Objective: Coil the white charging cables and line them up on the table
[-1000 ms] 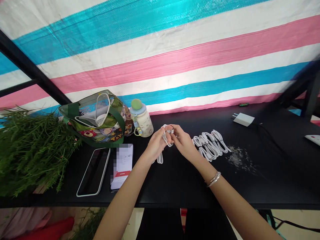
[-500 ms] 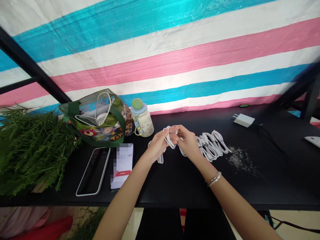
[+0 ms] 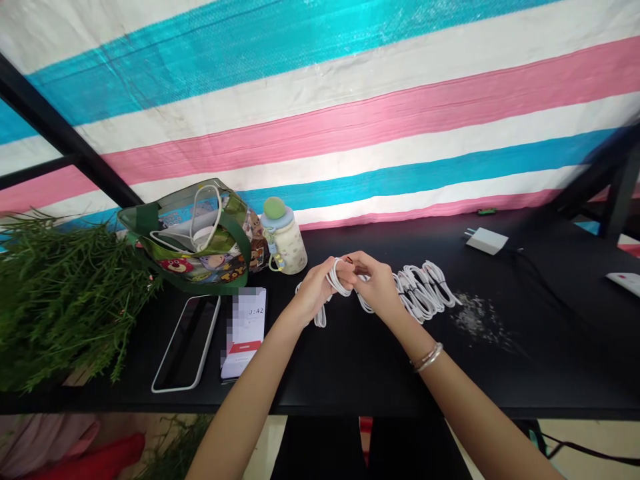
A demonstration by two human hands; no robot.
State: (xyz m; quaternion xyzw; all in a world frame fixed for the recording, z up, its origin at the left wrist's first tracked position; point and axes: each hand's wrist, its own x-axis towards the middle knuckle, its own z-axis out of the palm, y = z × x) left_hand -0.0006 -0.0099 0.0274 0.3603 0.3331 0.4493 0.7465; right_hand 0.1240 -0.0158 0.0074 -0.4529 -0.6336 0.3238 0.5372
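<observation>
A coiled white cable (image 3: 339, 280) is held in the air above the black table, with my left hand (image 3: 317, 288) closed around it. My right hand (image 3: 373, 280) meets it from the right, fingertips pinched together at the coil's edge; what exactly they pinch is too small to make out. Beneath my left hand, part of another white cable bundle (image 3: 321, 317) lies on the table. Just right of my right hand, several white cable coils (image 3: 424, 291) lie in a row, bound with dark ties.
A white water bottle (image 3: 290, 250) and a clear-sided bag (image 3: 200, 240) stand at back left. Two phones (image 3: 186, 343) lie in front of them, beside green foliage (image 3: 65, 300). Right of the coils are small pale scraps (image 3: 483, 323) and a white charger (image 3: 487, 241).
Both hands stay at nearly the same spot with the coil. The right fingers have shifted slightly at the coil's edge.
</observation>
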